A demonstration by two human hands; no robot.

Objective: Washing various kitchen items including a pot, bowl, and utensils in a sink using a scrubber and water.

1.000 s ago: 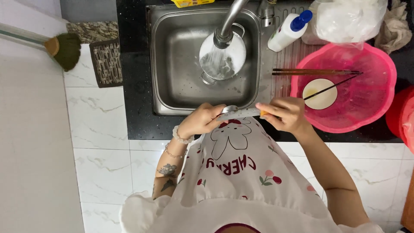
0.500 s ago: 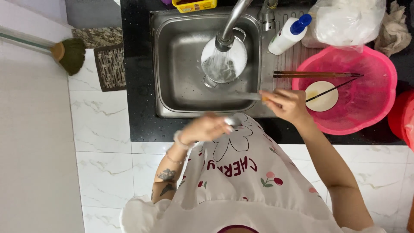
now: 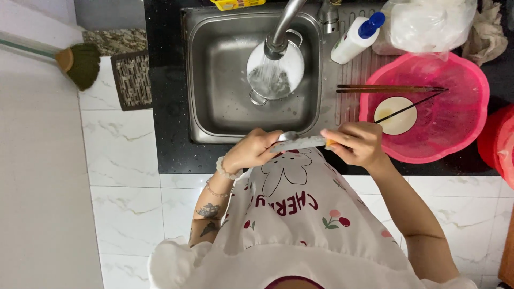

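My right hand (image 3: pixel 357 144) grips the orange handle of a knife (image 3: pixel 301 143), holding it level over the front edge of the steel sink (image 3: pixel 214 107), just above my apron. The silver blade points left. My left hand (image 3: pixel 251 151) is closed around the blade's tip, with a small shiny piece showing at its fingers; what that piece is I cannot tell. A bead bracelet sits on my left wrist.
Water runs from the tap (image 3: pixel 281 29) into a steel pot (image 3: pixel 276 72) in the sink. A white bottle with a blue cap (image 3: pixel 356 38), wooden chopsticks (image 3: pixel 391 88) and a pink basin (image 3: pixel 455 134) holding a small white bowl (image 3: pixel 396 115) lie to the right. A broom (image 3: pixel 80 64) is on the floor at left.
Half a second ago my hands were apart, the right one holding the knife over the sink edge. Now the left hand has come back onto the blade.
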